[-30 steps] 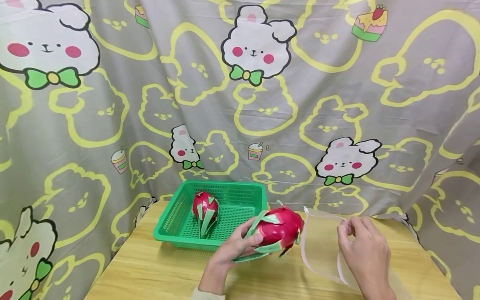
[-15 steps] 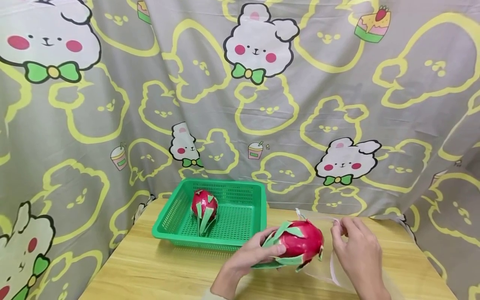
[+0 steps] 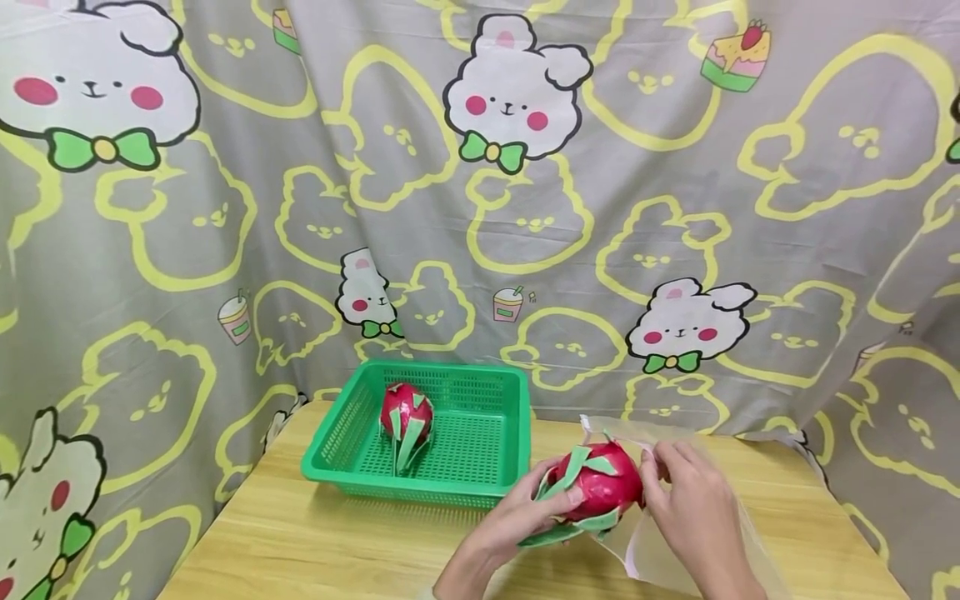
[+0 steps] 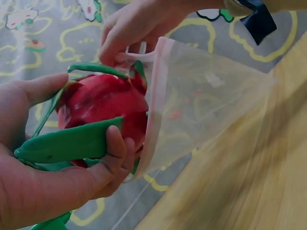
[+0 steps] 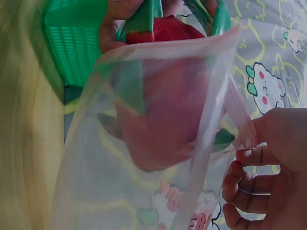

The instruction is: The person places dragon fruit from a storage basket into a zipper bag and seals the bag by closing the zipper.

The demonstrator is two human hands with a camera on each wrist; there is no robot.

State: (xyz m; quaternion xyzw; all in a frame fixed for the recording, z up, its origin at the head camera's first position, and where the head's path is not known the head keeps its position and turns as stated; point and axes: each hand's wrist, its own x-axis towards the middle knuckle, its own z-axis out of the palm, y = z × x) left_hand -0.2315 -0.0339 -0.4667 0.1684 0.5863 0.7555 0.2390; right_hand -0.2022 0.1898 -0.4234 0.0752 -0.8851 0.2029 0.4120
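A red dragon fruit (image 3: 603, 483) with green scales lies in my left hand (image 3: 517, 517), thumb on one side and fingers on the other. Its far end is at the mouth of a translucent bag (image 4: 206, 100) with a pale pink rim. Through the bag's wall, the right wrist view shows the fruit's lower part below that rim. My right hand (image 3: 693, 500) pinches the edge of the bag's mouth between thumb and index finger, other fingers curled beside it (image 5: 254, 187). The bag's body hangs largely behind my right hand in the head view.
Left of my hands, a green plastic basket (image 3: 405, 492) stands on the wooden table (image 3: 285, 542). Inside it sits another dragon fruit (image 3: 407, 410). A grey patterned curtain (image 3: 427, 225) hangs behind the table. A dark strap (image 4: 258, 21) circles my right wrist.
My left hand has carried the dragon fruit right, from beside the basket to the bag's mouth. My right hand has drawn the bag's edge left toward the fruit, keeping its pinch.
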